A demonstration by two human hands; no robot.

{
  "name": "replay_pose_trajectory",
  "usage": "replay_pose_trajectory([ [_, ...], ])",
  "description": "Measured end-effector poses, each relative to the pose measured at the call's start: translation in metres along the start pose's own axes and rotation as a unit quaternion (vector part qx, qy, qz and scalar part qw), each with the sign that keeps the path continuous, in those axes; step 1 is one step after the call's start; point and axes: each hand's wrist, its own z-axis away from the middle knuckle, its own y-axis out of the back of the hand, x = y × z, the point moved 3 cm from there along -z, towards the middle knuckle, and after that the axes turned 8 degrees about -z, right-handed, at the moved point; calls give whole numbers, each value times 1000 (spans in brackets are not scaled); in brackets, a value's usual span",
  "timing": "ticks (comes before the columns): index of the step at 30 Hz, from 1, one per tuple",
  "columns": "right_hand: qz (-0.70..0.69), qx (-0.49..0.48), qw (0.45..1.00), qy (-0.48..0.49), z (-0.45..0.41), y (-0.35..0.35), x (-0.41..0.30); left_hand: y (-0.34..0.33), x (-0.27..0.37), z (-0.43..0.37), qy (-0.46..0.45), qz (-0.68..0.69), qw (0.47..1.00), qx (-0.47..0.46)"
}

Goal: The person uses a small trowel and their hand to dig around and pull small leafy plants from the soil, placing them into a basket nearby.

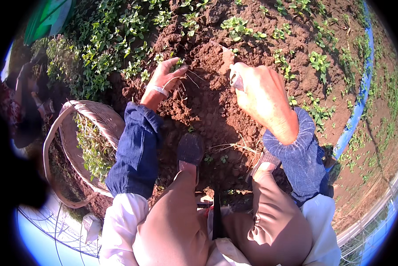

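Note:
My left hand (pixel 164 79), with a pale band at the wrist, grips small uprooted plants (pixel 176 66) whose thin pale roots hang toward the right over loose soil. My right hand (pixel 264 96) is closed around the short handle (pixel 236 81) of a hand tool. Its flat, soil-covered metal blade (pixel 227 60) points up and away, against clods of reddish-brown soil (pixel 210 58). The blade's far edge is partly hidden by soil. Green seedlings (pixel 237 28) grow just beyond the blade.
A wicker basket (pixel 99 116) holding pulled green plants (pixel 94 146) stands beside my left sleeve. Dense leafy plants (pixel 102 60) grow at upper left. A blue hose (pixel 360 99) runs down the right side. A green object (pixel 49 20) is at upper left; another person's arm (pixel 21 86) shows at far left.

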Motion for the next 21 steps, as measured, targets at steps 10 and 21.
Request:
replay_pose_trajectory([
  [10, 73, -45, 992, 93, -83, 23, -19, -7, 42, -45, -161, -78, 980, 83],
  [21, -14, -62, 996, -60, -106, -53, -5, -26, 47, -110, -209, -389, 883, 155],
])
